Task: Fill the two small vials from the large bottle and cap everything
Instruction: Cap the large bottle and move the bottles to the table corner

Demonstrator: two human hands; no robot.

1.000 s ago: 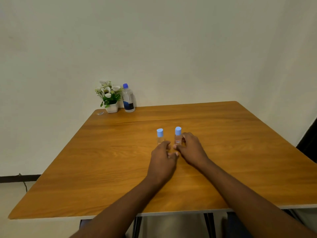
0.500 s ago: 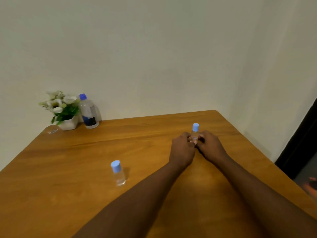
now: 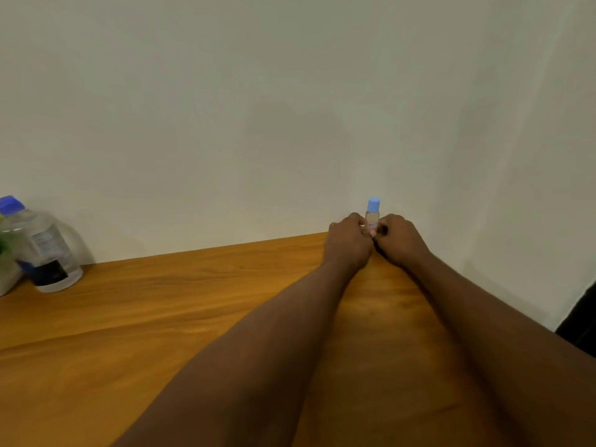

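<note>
A small clear vial (image 3: pixel 372 218) with a light blue cap stands upright at the far right corner of the wooden table (image 3: pixel 161 301). My left hand (image 3: pixel 348 241) and my right hand (image 3: pixel 400 238) pinch its lower body from both sides. The large clear bottle (image 3: pixel 42 246) with a blue cap and dark label stands at the far left against the wall. The second small vial is out of view.
A white plant pot (image 3: pixel 7 275) shows at the left edge, beside the large bottle. The wall runs right behind the table's far edge. A dark opening (image 3: pixel 580 321) lies at the right edge, past the table.
Both hands have carried one vial from the table's middle toward the far right corner. The other vial stayed behind and has left the view as the camera turned right.
</note>
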